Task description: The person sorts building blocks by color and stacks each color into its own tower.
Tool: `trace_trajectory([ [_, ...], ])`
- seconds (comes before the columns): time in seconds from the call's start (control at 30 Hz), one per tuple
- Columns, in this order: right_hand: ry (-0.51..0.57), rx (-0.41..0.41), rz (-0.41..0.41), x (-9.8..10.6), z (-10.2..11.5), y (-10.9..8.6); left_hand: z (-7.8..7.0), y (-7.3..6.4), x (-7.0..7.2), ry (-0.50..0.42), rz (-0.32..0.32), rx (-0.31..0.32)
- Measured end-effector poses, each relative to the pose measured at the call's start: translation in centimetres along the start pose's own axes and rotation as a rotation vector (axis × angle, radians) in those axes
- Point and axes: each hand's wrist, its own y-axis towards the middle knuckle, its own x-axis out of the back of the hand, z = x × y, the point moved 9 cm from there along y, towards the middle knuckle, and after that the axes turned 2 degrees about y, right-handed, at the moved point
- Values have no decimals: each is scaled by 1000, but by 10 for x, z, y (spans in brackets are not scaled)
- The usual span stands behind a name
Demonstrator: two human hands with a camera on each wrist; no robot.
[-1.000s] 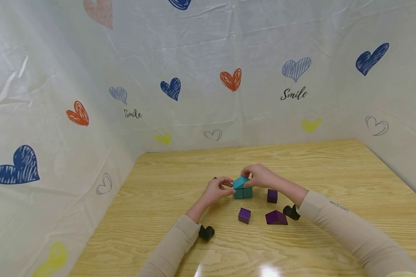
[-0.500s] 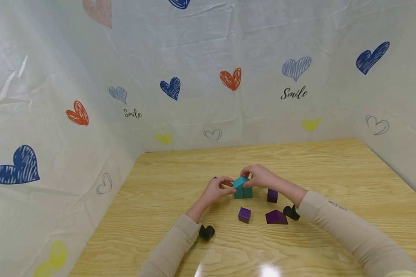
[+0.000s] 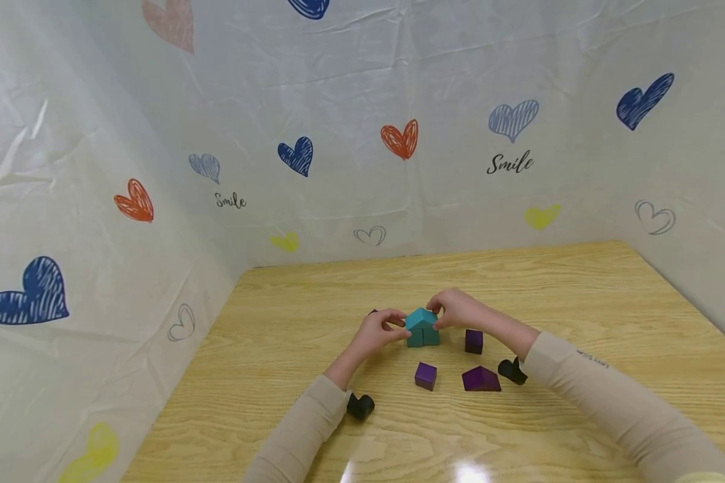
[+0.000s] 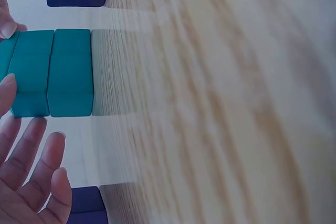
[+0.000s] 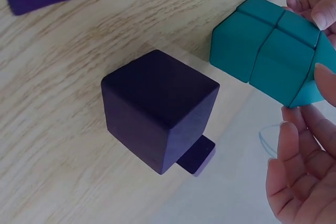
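Observation:
Teal cubes [image 3: 423, 337] are stacked in two layers, with a teal triangular block [image 3: 420, 318] on top like a roof. At the left side, my left hand [image 3: 379, 333] pinches the upper teal cubes [image 4: 30, 77] between thumb and fingers. On the opposite side, my right hand [image 3: 459, 309] holds the right end of the triangular block, thumb in front and fingers behind. In the right wrist view the cubes [image 5: 283, 56] sit tightly together, and the thumb lies over the triangular block [image 5: 324, 61].
A purple cube [image 3: 474, 341] stands right of the stack, another purple cube [image 3: 425, 376] in front. A purple triangular block [image 3: 481, 379] lies front right. One more purple block [image 3: 372, 311] is mostly hidden behind my left hand. Hanging sheeting [image 3: 338, 201] surrounds the wooden table [image 3: 314, 288].
My right hand has shifted slightly right along the teal triangular block, so more of it shows. The left hand stays at the stack's left side.

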Motion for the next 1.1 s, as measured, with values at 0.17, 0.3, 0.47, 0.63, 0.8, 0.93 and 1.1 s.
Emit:
trace_trajectory([
  [0.17, 4, 9, -17, 1, -1, 0, 1, 0, 0, -3, -2, -1],
  [0.3, 1, 5, -23, 1, -2, 0, 1, 0, 0, 5, -6, -8],
  [0.47, 13, -13, -23, -1, -4, 0, 1, 0, 0, 10, -11, -4],
  [0.63, 7, -18, -24, -1, -3, 0, 1, 0, 0, -4, -13, 4],
  [0.8, 31, -23, -27, 5, -5, -6, 1, -1, -1, -1, 4, 11],
  [0.93, 86, -23, -100, 23, -7, -19, -3, -7, 5, 7, -5, 9],
  [1.1, 132, -34, -217, 36, -4, -44, -11, -22, 15, 37, -42, -9],
])
